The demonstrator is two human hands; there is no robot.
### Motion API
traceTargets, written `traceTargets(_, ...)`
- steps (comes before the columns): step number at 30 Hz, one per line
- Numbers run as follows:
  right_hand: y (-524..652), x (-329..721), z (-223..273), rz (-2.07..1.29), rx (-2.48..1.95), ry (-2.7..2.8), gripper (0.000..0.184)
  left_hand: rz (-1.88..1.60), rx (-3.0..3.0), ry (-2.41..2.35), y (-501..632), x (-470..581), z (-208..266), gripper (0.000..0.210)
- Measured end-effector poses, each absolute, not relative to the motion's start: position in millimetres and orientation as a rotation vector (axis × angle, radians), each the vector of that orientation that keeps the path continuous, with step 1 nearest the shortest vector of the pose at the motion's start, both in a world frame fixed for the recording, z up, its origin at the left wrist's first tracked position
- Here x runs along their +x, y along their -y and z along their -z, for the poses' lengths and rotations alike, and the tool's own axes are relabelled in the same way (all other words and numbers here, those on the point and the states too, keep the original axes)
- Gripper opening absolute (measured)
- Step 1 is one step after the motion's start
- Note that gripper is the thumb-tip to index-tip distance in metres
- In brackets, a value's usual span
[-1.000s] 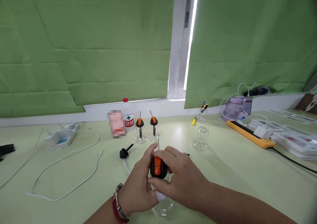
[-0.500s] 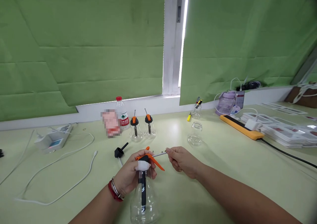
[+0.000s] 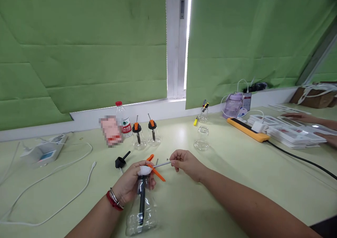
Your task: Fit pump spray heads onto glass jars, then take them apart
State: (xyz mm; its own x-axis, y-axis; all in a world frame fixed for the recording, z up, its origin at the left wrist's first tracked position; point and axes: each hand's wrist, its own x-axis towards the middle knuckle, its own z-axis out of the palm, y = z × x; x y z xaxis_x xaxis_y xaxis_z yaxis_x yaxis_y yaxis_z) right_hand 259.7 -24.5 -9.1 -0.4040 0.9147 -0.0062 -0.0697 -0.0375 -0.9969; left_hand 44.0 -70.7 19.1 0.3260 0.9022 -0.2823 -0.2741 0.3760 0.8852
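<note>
Pale green bench (image 3: 189, 206): one clear bottle (image 3: 150, 210) with orange lever (image 3: 159, 174), clasped by your left hand (image 3: 131, 182); one metal rod (image 3: 163, 164), pinched in your right hand (image 3: 186, 165).

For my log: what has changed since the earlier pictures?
The right hand let go of the cap, moved right and took the rod, which now points right, not away. A co-worker's hands entered view. The left hand still holds the cap; the two orange-topped bottles stand as before.
</note>
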Motion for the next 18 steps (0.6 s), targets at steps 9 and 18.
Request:
traceTargets(9,18.2,261.2,10.4,-1.631,-0.949,1.343,0.026,-0.916,0.839,-0.928,68.5,43.6,-18.8,0.010)
traceTargets(18,17.6,257.9,13.0,-1.684,-0.998,1.351,0.035,-0.946,0.794,-0.919,66.9,44.1,-18.3,0.012)
